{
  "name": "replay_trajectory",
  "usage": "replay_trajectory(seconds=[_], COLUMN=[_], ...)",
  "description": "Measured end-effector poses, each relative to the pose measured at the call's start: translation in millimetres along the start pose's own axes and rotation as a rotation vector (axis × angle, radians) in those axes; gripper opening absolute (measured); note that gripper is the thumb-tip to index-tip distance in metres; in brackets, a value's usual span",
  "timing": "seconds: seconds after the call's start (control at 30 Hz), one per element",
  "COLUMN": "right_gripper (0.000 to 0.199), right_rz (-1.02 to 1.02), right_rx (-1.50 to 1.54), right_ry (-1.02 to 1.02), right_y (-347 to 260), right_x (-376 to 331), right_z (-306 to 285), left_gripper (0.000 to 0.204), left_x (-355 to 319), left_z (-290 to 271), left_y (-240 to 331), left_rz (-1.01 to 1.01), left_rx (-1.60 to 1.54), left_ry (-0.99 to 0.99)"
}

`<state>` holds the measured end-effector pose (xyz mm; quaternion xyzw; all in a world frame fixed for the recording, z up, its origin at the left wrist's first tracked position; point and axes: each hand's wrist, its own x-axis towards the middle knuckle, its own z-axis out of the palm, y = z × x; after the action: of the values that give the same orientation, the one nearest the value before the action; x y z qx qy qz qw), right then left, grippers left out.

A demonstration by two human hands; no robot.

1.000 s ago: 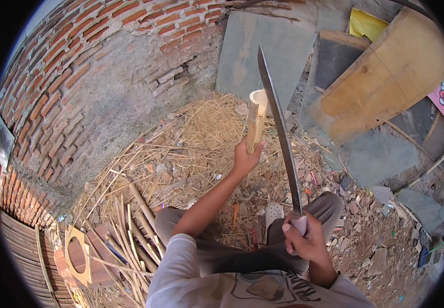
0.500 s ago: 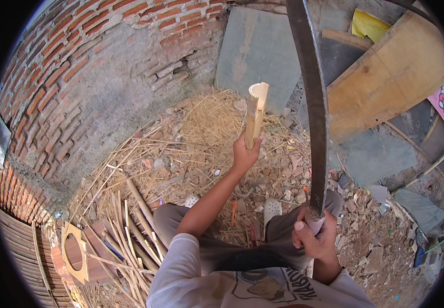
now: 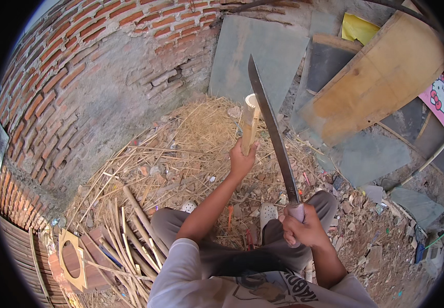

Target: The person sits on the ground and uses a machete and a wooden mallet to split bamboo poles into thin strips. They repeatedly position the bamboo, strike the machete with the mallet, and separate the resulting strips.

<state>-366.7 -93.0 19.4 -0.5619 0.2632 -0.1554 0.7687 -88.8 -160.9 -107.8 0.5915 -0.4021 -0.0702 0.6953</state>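
The person is sitting with knees drawn up, and nearest the camera the right hand (image 3: 304, 231) is closing in a full fist around the pale handle of a long machete (image 3: 273, 133), whose dark blade is rising up and away, tilted slightly leftward. A little farther out, the left hand (image 3: 242, 160) is wrapping tightly around the lower part of a short bamboo piece (image 3: 249, 124), holding it upright with its hollow cut top showing just beside the blade; whether steel and bamboo are touching cannot be told. This looks like the setting-up stage of splitting: the blade is being lined up alongside the top of the piece. The next move seems to call for placing the edge squarely across the open end while keeping the gripping fingers well below it, since a slip would run toward that hand. Beside the left knee, split bamboo strips (image 3: 129, 231) are lying in a heap, beyond them dry straw (image 3: 201, 128) is covering the ground, and farthest off a brick wall (image 3: 104, 66) and leaning boards (image 3: 381, 77) are closing the corner.
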Motion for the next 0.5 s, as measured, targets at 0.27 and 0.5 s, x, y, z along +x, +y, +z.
replay_trajectory(seconds=[0.27,0.5], right_gripper=[0.017,0.015], right_rz=[-0.483,-0.417], right_rx=[-0.624,-0.359], right_ry=[0.183,0.208], right_y=[1.3,-15.8], right_x=[3.3,-13.5], right_z=[12.3,24.9], left_gripper=[0.025,0.024], left_x=[1.4,-0.6], left_z=[-4.7,-7.9], left_y=[0.4,7.5], left_rz=[-0.015,0.0], left_rx=[0.051,0.039], left_ry=[0.017,0.028])
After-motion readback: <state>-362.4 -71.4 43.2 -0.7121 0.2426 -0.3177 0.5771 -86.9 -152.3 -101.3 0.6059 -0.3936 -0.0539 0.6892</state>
